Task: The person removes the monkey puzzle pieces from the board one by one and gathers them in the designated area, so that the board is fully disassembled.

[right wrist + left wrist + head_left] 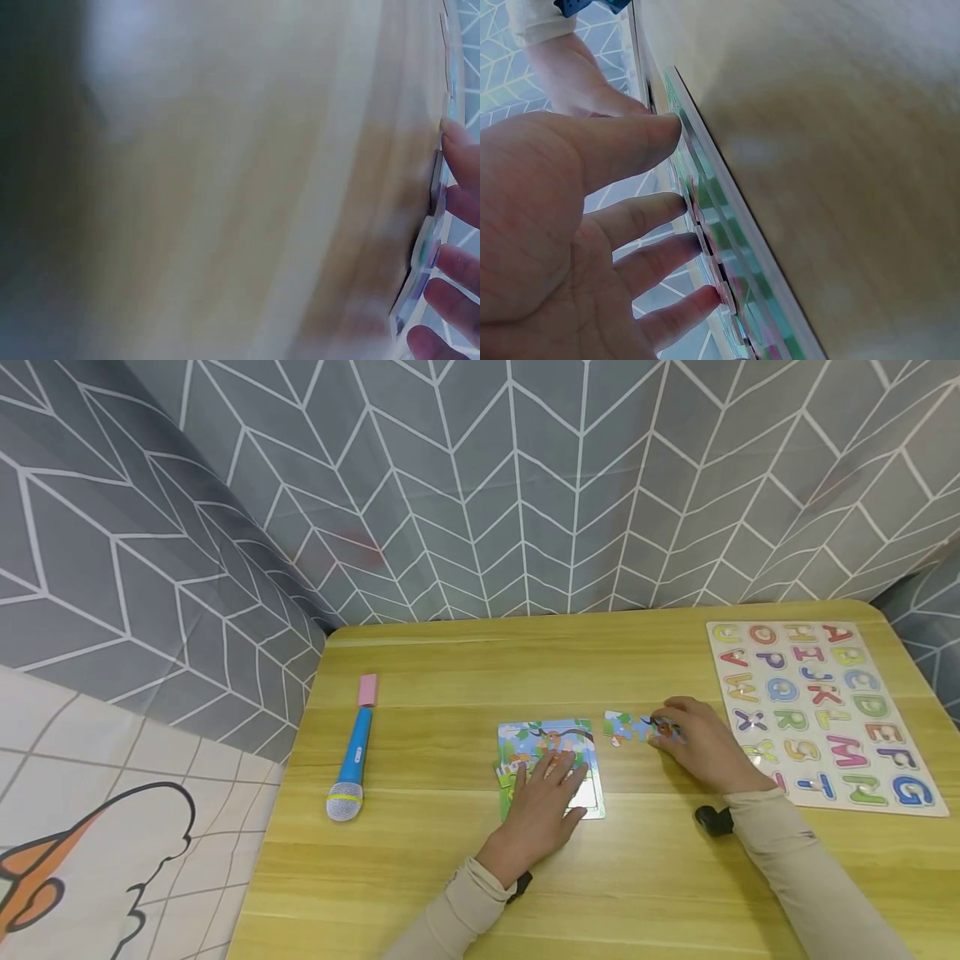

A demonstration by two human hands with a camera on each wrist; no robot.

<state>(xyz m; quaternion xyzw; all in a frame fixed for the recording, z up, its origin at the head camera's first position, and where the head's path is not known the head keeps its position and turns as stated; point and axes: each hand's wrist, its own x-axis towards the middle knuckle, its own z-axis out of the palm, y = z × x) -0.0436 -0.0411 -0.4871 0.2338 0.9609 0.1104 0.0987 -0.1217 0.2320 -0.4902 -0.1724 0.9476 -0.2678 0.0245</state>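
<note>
A jigsaw puzzle board (599, 796) with a cartoon picture lies on the table. My left hand (542, 806) rests over it, fingers spread, hiding part of the picture; in the left wrist view, its fingertips (676, 311) touch the pieces. Near the board's left edge, a green puzzle piece (502, 773) sits askew. Right of the board lies a cluster of loose puzzle pieces (621, 724). My right hand (701, 743) is over the right end of that cluster, its fingertips (455, 259) spread at the pieces. No pinch shows there.
A wooden alphabet board (813, 718) with colourful letters lies at the table's right side. On the left are a blue toy microphone (355, 764) and a pink block (367, 690) at its end. A grey patterned curtain (487, 485) hangs behind the table (435, 860).
</note>
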